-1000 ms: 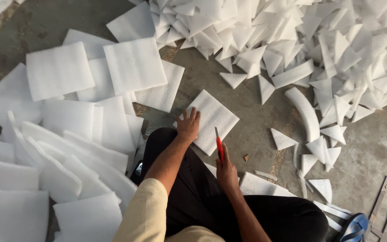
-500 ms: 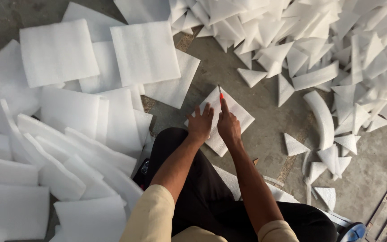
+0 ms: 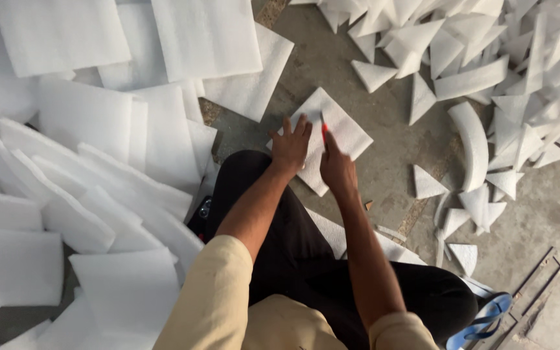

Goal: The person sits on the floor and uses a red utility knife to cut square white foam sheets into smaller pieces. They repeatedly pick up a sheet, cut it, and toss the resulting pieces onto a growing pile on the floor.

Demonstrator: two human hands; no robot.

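Foam sheet: white square sheet (image 3: 341,129) is lying flat on the concrete floor (image 3: 384,194), turned like a diamond, just beyond the person's knees.
Left hand: left hand (image 3: 291,146) is pressing palm-down with fingers spread on the near-left part of the sheet; judged to be pinning it so it is not sliding.
Right hand: right hand (image 3: 336,170) is closing around a slim red-handled tool (image 3: 324,133), its tip resting on the sheet close beside the left hand; judged to be a cutter.
Hands, relation: both are working side by side, nearly touching, over the same sheet.
Left stock: uncut square sheets (image 3: 98,162) are piling up, overlapping, within reach.
Far right pile: foam triangles (image 3: 520,71) are heaping up, with a curved strip (image 3: 474,139) among them.
Near right: blue sandal (image 3: 484,314) is sitting at the edge.
Hidden: the tool's blade is too small to make out; any cut line is not showing; a small dark object (image 3: 203,209) beside the left thigh is unclear.
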